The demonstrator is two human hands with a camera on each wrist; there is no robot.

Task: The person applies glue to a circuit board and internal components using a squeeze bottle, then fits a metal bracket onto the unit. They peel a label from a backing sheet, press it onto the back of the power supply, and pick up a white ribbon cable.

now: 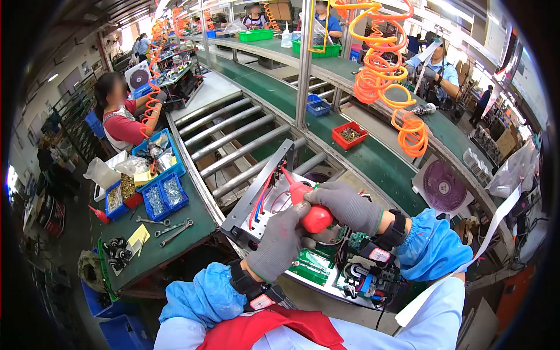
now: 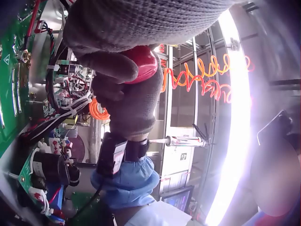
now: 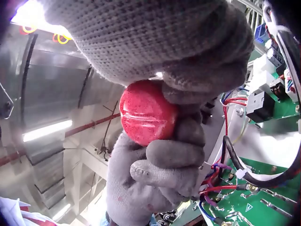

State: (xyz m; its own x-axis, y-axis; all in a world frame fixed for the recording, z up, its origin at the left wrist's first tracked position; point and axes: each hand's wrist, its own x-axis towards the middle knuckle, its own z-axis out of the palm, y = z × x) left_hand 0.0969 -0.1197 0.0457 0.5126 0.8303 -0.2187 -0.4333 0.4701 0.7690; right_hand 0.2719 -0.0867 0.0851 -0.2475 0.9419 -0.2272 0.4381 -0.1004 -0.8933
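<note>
A red squeeze bottle with a thin nozzle is held in both gloved hands, its rounded base toward the wearer. My left hand grips it from the left, thumb on top. From the other side my right hand curls its fingers round it. In the right wrist view the bottle's base shows between both gloves. The nozzle points toward a grey metal bracket with red and blue wires. Below the hands lies an open device with green circuit boards and bundled wires.
Left of me, a green-topped bench carries wrenches, blue bins of screws and another red bottle. Steel rollers run ahead. A red bin stands beyond; orange coiled hoses hang at right.
</note>
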